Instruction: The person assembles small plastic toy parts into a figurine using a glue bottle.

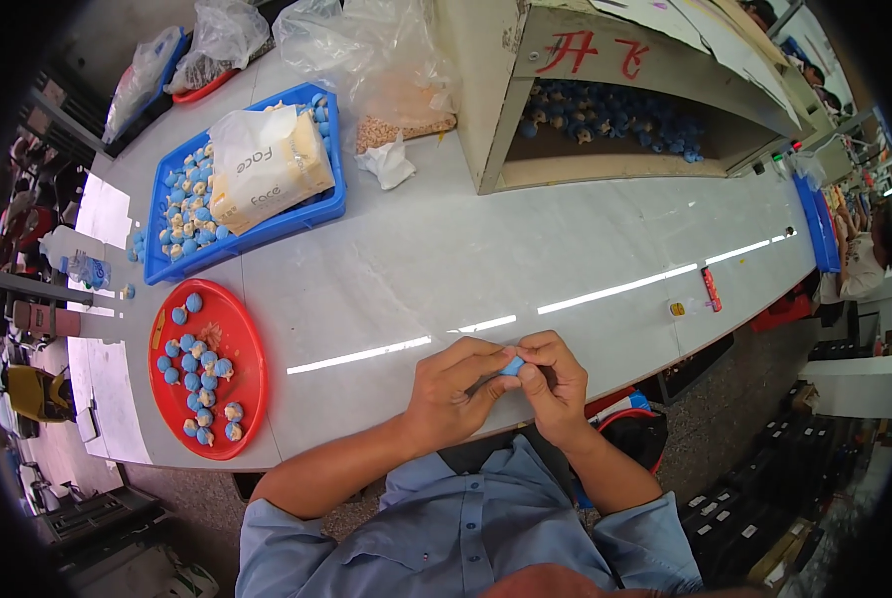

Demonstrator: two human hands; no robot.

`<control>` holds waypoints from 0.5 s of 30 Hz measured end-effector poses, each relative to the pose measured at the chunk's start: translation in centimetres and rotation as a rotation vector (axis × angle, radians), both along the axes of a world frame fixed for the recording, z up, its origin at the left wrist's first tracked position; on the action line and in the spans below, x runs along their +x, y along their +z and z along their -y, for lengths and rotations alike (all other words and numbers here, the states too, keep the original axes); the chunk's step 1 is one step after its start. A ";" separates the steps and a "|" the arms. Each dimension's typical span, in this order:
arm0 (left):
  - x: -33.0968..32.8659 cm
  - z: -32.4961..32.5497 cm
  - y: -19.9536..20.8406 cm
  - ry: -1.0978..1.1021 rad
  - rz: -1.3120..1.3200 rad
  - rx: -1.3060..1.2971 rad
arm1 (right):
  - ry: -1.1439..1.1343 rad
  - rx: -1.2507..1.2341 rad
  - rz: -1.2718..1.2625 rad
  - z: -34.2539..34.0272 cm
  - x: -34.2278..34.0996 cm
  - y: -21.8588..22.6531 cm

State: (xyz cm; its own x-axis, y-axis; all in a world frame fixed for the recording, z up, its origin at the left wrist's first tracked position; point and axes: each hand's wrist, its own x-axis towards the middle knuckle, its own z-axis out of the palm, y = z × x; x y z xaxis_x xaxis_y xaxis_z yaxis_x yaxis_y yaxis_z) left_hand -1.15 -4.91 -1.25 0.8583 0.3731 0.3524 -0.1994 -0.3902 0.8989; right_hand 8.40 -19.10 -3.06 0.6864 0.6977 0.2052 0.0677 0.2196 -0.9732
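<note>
Over the table's near edge, my left hand (453, 389) and my right hand (556, 387) meet fingertip to fingertip. Between them they pinch a small blue piece (513, 367); most of it is hidden by my fingers and thumbs. Its colour matches the small round blue-and-cream figure parts (209, 382) scattered in the round red tray (257, 399) on my left. Beyond that tray, a blue rectangular tray (267, 232) holds many more such parts, with a soft pack of tissues (270, 167) lying on top of them.
A metal cabinet (496, 110) with an open shelf full of blue parts (605, 120) stands at the back. Beside it lie a plastic bag of tan pieces (401, 125) and a crumpled tissue (386, 164). A red stick-like object (711, 289) rests near the right edge.
</note>
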 end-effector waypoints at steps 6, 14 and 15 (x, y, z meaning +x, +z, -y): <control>0.5 0.1 0.2 -0.024 0.049 -0.185 | -0.039 0.099 -0.052 -0.3 -0.3 0.6; 0.0 -0.3 -0.4 -0.063 0.032 -0.160 | -0.050 0.059 0.082 0.3 -0.3 0.0; 0.0 -0.3 -0.4 -0.070 0.029 -0.164 | -0.041 0.039 0.126 0.4 -0.3 0.1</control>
State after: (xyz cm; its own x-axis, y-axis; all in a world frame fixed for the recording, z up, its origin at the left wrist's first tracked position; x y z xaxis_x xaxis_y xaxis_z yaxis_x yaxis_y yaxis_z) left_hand -1.17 -4.60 -1.60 0.8742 0.3675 0.3173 -0.2481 -0.2236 0.9426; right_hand 8.11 -19.49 -2.98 0.6810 0.6594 0.3185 0.1989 0.2520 -0.9471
